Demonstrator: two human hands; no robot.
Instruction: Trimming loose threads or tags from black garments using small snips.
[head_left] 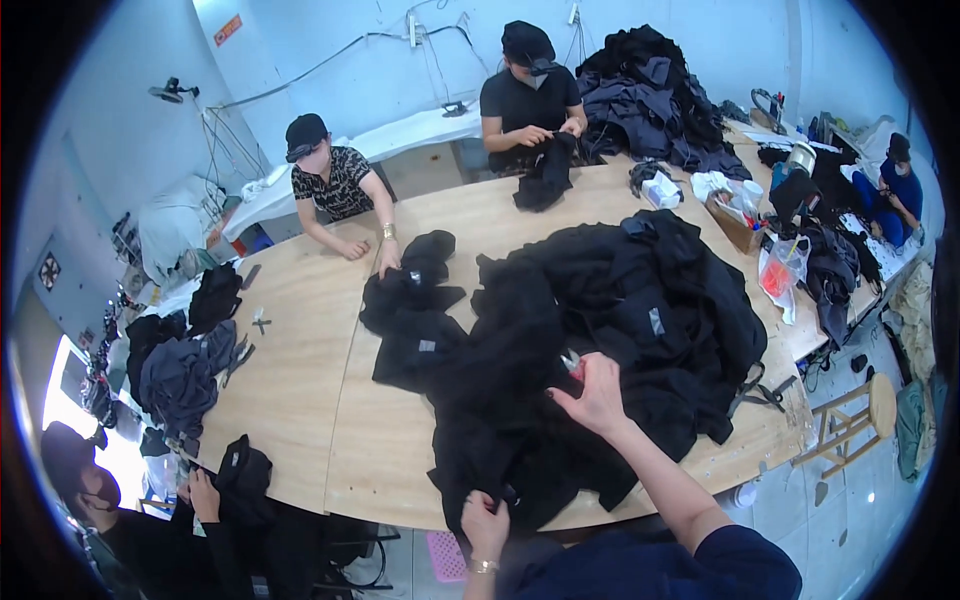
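Observation:
At the table's near edge my left hand (pixel 485 524) is closed on the lower end of a black garment (pixel 478 405), which lies spread away from me. My right hand (pixel 594 396) is raised over the cloth, holding small thread snips (pixel 571 362) with a red part showing and the metal tips pointing up and left. Most of the snips is hidden by the fingers. A big heap of black garments (pixel 660 285) fills the table beyond and to the right of this hand; a small pale label (pixel 656 321) shows on it.
Across the wooden table (pixel 290 400), a co-worker's hand (pixel 390 258) touches black garments (pixel 410 285). Another person holds a black garment (pixel 547 172) at the far side. Scissors (pixel 240 358) lie left beside dark clothes (pixel 185 372). A wooden stool (pixel 868 408) stands right.

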